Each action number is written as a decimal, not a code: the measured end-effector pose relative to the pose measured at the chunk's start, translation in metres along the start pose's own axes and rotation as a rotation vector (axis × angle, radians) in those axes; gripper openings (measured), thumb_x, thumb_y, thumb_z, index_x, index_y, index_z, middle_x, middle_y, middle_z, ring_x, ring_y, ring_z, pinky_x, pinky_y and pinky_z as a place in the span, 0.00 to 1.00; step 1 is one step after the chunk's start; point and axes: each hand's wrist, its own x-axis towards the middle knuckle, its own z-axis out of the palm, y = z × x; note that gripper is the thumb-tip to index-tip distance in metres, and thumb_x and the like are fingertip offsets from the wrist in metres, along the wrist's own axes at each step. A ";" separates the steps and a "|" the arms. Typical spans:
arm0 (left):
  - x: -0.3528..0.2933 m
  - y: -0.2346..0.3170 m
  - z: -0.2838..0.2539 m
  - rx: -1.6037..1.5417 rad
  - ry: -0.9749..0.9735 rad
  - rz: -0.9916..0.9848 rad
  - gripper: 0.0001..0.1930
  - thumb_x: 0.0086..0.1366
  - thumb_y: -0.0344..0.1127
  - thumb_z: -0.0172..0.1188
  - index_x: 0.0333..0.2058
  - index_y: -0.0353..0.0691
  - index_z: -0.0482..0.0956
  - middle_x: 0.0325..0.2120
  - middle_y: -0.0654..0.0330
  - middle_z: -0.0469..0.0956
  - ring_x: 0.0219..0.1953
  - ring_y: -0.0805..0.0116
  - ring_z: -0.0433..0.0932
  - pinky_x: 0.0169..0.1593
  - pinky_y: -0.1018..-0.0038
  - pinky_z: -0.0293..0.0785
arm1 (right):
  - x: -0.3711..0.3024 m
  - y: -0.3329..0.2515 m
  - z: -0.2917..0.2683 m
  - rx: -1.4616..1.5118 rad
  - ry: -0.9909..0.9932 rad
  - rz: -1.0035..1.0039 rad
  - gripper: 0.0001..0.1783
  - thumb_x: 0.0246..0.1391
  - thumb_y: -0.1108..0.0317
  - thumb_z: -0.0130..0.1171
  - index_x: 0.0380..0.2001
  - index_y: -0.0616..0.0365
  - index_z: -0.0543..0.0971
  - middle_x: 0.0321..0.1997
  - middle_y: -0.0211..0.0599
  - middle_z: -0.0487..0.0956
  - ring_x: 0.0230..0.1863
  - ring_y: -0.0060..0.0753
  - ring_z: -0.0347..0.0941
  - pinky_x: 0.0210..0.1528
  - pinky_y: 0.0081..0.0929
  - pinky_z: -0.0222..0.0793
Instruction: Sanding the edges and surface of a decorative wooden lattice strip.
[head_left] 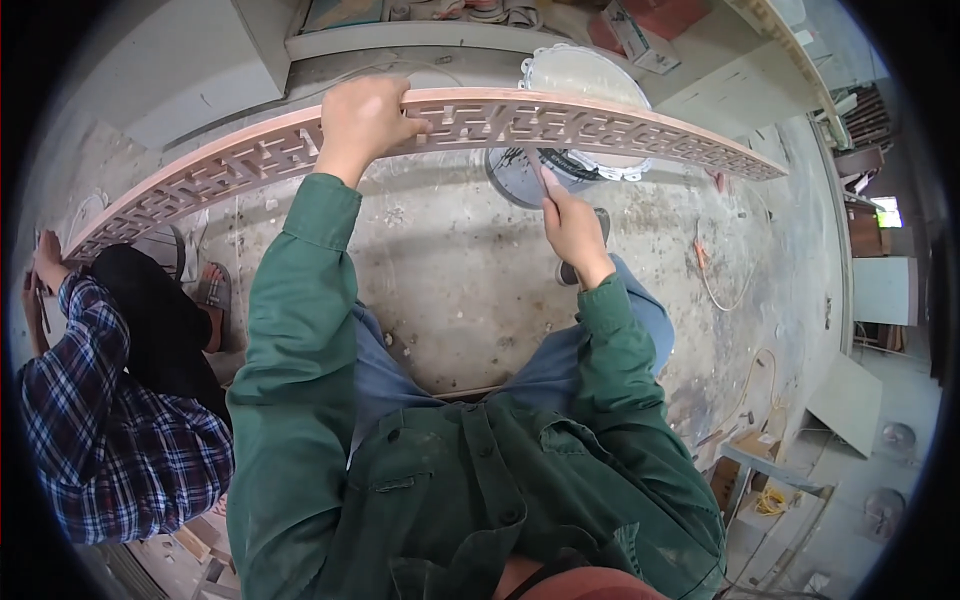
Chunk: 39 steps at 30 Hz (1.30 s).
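A long wooden lattice panel [470, 120] with cut-out fretwork crosses in front of me, standing on edge. My left hand [362, 118] is closed over its upper edge, left of the middle, with the thumb on the near face. Below the panel, right of the middle, my right hand [574, 225] is wrapped round the end of a thin, narrow stick-like tool [536, 162]. The tool points up to the fretwork; its far end is hard to make out against the openings, and its kind does not show.
Behind the panel stands a bucket [515, 178] with a pale top [580, 75]. At left, a co-worker in a plaid shirt [130, 440] has a hand [48, 258] at the panel's end. An orange-handled cord [702, 255] lies on the floor at right. White cabinets [185, 65] stand beyond.
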 end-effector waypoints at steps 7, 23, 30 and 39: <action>0.000 0.003 0.000 0.017 0.000 0.007 0.21 0.37 0.55 0.74 0.22 0.44 0.82 0.18 0.58 0.79 0.26 0.56 0.80 0.29 0.62 0.74 | 0.004 0.020 -0.004 -0.094 0.055 -0.115 0.29 0.57 0.68 0.51 0.63 0.43 0.66 0.34 0.51 0.79 0.36 0.58 0.75 0.36 0.50 0.71; 0.000 0.001 0.003 0.002 0.016 0.016 0.22 0.37 0.56 0.73 0.23 0.44 0.83 0.20 0.57 0.80 0.27 0.56 0.80 0.29 0.63 0.74 | 0.010 0.031 -0.012 -0.087 0.104 -0.057 0.28 0.56 0.67 0.52 0.62 0.43 0.68 0.39 0.51 0.80 0.40 0.56 0.76 0.40 0.48 0.71; 0.001 0.001 0.002 0.017 -0.010 0.017 0.22 0.38 0.55 0.73 0.25 0.44 0.82 0.20 0.57 0.80 0.27 0.55 0.80 0.30 0.62 0.74 | 0.040 0.015 0.005 -0.151 0.124 0.044 0.24 0.58 0.67 0.48 0.59 0.52 0.68 0.30 0.53 0.80 0.35 0.58 0.77 0.36 0.53 0.70; -0.002 -0.001 0.003 0.021 -0.005 0.004 0.21 0.39 0.54 0.72 0.25 0.45 0.82 0.21 0.55 0.80 0.29 0.54 0.80 0.31 0.61 0.74 | 0.013 0.008 0.010 -0.132 0.139 0.046 0.26 0.56 0.68 0.50 0.60 0.53 0.68 0.29 0.55 0.79 0.32 0.61 0.76 0.35 0.52 0.71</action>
